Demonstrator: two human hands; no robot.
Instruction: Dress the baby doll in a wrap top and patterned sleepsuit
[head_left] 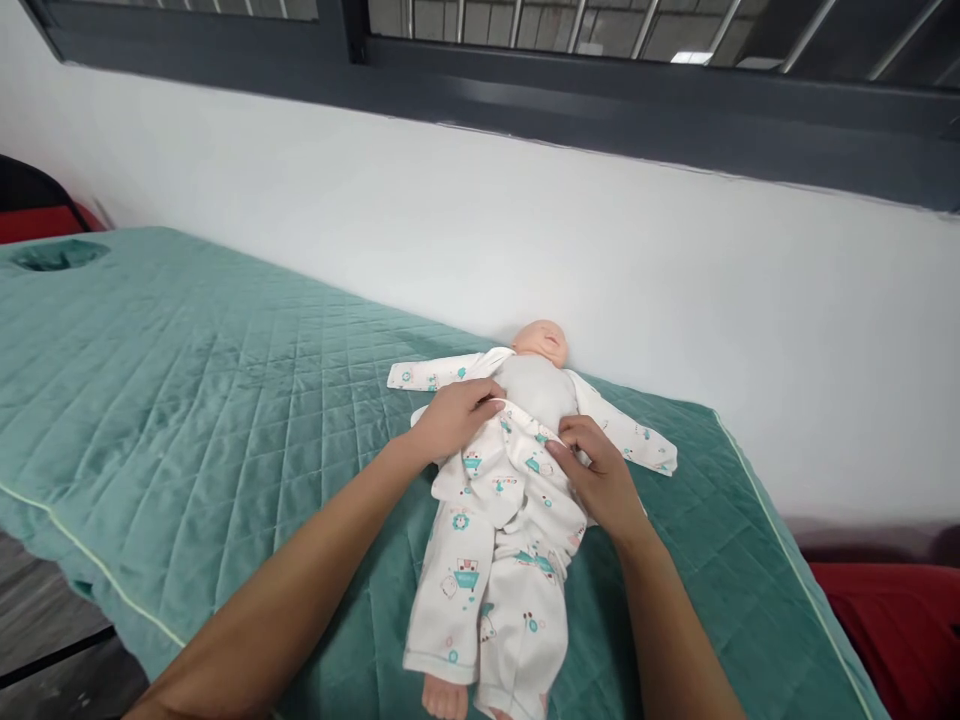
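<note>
A baby doll (pixel 541 342) lies on its back on a green quilted cover, its head toward the wall and its feet toward me. It wears a white printed top (pixel 626 430) spread open at the chest, with both sleeves stretched out sideways. The bare pale torso (pixel 534 385) shows between the top's sides. White printed pants (pixel 450 590) cover the legs, and toes stick out below the cuffs. At the waist my left hand (pixel 459 415) pinches the cloth edge on the left side. My right hand (pixel 596 470) grips the same edge on the right, thumb and fingers closed.
The green quilted bed cover (pixel 187 420) spreads far to the left, with a dark oval hole (pixel 60 255) near its far end. A white wall (pixel 337 220) runs along the back below a dark window frame (pixel 600 115). Red seats (pixel 892 620) stand at the right.
</note>
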